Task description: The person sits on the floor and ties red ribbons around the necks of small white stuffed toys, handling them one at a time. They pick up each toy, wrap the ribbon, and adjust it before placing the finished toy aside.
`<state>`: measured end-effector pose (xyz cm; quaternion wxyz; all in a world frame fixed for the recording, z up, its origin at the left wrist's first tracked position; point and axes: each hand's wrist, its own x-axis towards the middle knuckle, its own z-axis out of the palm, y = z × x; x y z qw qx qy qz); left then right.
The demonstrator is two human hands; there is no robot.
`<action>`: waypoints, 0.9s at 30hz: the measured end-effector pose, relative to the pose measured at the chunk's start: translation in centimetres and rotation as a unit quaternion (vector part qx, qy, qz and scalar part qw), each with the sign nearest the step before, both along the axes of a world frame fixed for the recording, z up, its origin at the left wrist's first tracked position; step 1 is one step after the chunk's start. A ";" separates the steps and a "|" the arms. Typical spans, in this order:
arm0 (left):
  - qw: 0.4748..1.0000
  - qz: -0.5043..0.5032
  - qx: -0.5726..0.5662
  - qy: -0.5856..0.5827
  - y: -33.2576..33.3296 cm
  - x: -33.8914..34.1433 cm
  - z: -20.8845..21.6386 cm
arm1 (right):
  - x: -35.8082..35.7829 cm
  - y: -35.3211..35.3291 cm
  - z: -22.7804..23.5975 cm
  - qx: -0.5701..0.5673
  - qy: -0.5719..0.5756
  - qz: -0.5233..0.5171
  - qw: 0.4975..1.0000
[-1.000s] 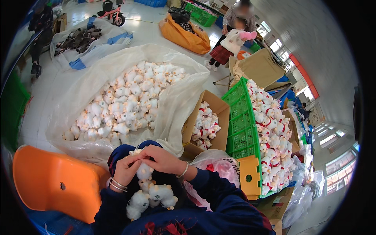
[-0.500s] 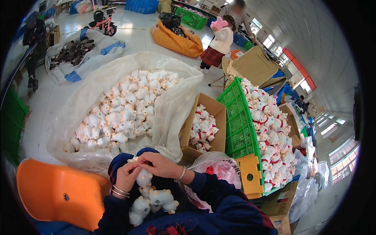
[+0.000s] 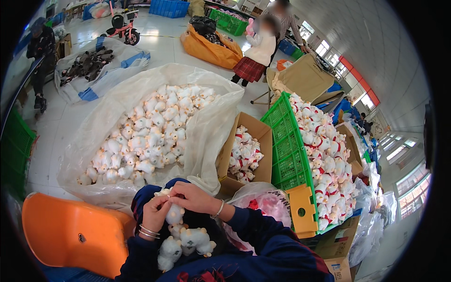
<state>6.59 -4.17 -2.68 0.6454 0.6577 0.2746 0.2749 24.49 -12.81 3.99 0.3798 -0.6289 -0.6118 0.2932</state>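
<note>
Left hand (image 3: 154, 214) and right hand (image 3: 192, 197) at seven o'clock, each grip pinched on a small white fluffy plush toy (image 3: 175, 215), similar toys (image 3: 191, 238) clustered just below, big translucent plastic bag (image 3: 203, 157) of white toys (image 3: 152, 134) at ten o'clock, glossy orange chair (image 3: 66, 232) at eight

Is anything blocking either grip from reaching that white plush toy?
Nothing visible is. The left grip and right grip both meet at the white plush toy; the other toys lie nearer the body.

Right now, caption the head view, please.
Left hand and right hand hold a white plush toy near an orange chair.
</note>
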 end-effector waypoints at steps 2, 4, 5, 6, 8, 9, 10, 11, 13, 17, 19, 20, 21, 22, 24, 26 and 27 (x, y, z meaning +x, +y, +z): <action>1.000 0.004 0.007 -0.012 -0.2 0.1 0.3 | -0.1 0.0 0.2 -0.005 0.010 -0.003 1.000; 1.000 0.007 -0.012 -0.027 -0.4 0.3 0.4 | -0.1 0.0 0.0 -0.001 0.015 -0.005 1.000; 0.999 0.009 -0.021 -0.034 -0.5 0.3 0.3 | 0.0 0.0 -0.1 0.001 0.018 -0.006 1.000; 0.999 0.009 -0.022 -0.031 -0.5 0.3 0.2 | -0.1 -0.1 -0.3 0.001 0.022 -0.013 1.000; 0.999 0.008 -0.024 -0.025 -0.5 0.2 -0.3 | -0.2 -0.3 -0.6 0.001 0.031 -0.028 0.999; 0.999 0.016 -0.018 -0.029 -0.6 0.3 -0.7 | -0.1 -0.3 -0.7 -0.001 0.035 -0.031 0.999; 0.999 0.024 -0.013 -0.033 -0.7 0.4 -1.1 | -0.1 -0.3 -0.9 -0.003 0.038 -0.034 0.999; 0.999 0.032 -0.007 -0.037 -0.8 0.5 -1.3 | -0.1 -0.3 -1.0 -0.006 0.042 -0.037 0.998; 0.998 0.044 -0.026 -0.038 -1.2 0.6 -0.8 | -0.1 -0.3 -1.1 -0.017 0.042 -0.043 0.998; 0.994 0.077 -0.058 -0.043 -2.3 1.0 -0.1 | 0.0 -0.3 -1.0 -0.018 0.043 -0.036 0.998; 0.994 0.080 -0.062 -0.040 -2.4 1.1 0.2 | 0.1 -0.4 -1.3 0.026 0.052 -0.035 0.998; 0.994 0.080 -0.064 -0.039 -2.4 1.1 0.2 | 0.1 -0.4 -1.5 0.049 0.056 -0.034 0.997; 0.995 0.083 -0.042 -0.037 -2.2 1.0 0.1 | 0.2 -0.5 -1.1 0.029 0.060 -0.024 0.997; 0.996 0.085 -0.021 -0.035 -2.1 1.0 -0.3 | 0.3 -0.8 -0.5 0.009 0.064 -0.013 0.998; 0.996 0.085 -0.007 -0.036 -2.1 1.0 -0.4 | 0.5 -1.1 -0.1 -0.030 0.059 0.000 0.998; 0.996 0.080 -0.023 -0.042 -2.2 1.1 -0.3 | 0.8 -1.4 -0.2 -0.070 0.041 0.003 0.997; 0.996 0.080 -0.022 -0.043 -2.2 1.1 -0.3 | 0.9 -1.4 -0.2 -0.071 0.039 0.001 0.997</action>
